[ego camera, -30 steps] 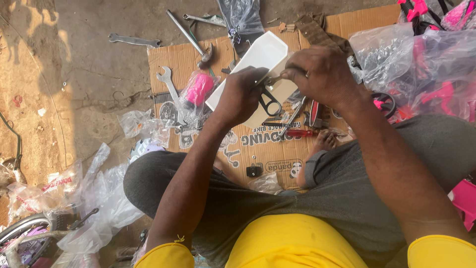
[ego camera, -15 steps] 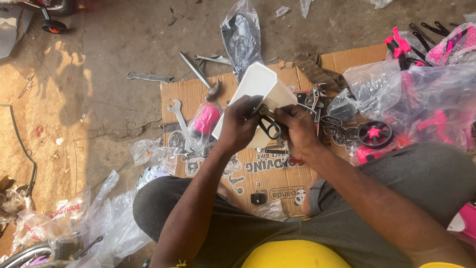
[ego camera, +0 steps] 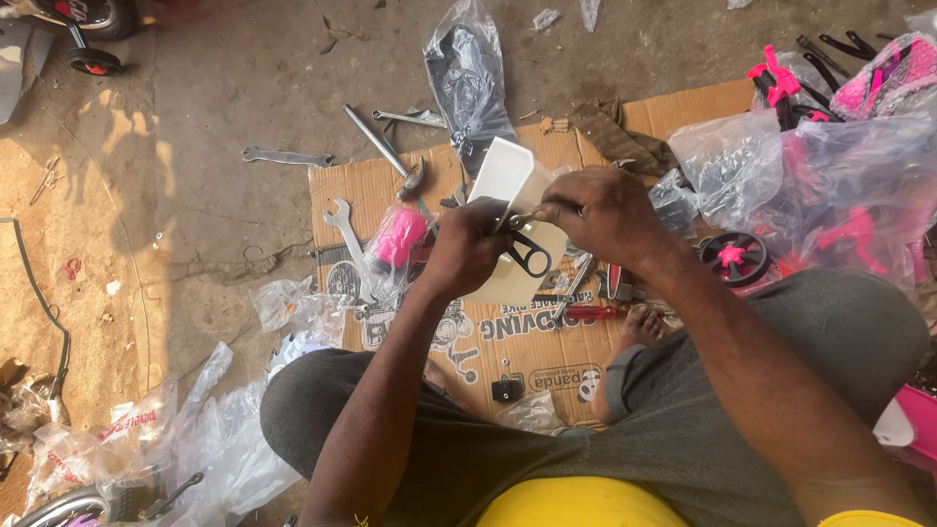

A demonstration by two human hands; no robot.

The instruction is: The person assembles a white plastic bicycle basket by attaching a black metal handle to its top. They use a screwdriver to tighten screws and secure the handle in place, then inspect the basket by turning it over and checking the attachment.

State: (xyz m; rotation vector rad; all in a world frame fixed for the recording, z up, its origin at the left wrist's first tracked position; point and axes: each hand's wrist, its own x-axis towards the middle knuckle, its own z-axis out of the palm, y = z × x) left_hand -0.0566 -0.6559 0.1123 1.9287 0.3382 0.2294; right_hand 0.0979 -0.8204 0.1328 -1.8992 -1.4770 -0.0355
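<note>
**Ground and cardboard**

Bare dirt ground (ego camera: 224, 146) with a flattened cardboard sheet (ego camera: 547, 351) on it. On the cardboard: hammer (ego camera: 386, 156), wrench (ego camera: 344, 226), red-handled screwdriver (ego camera: 586, 313), small black wheel (ego camera: 734, 258). Another wrench (ego camera: 285, 156) and clear plastic bags (ego camera: 210, 449) lie straight on the dirt.

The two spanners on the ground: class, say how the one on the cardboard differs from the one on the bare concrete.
The spanner on the cardboard lies steeply slanted, beside the bagged pink part; the spanner on the concrete lies almost level and alone. The first shows a wide open jaw at its upper end; the second looks slimmer. Both are plain grey metal, and neither hand touches them.
</note>
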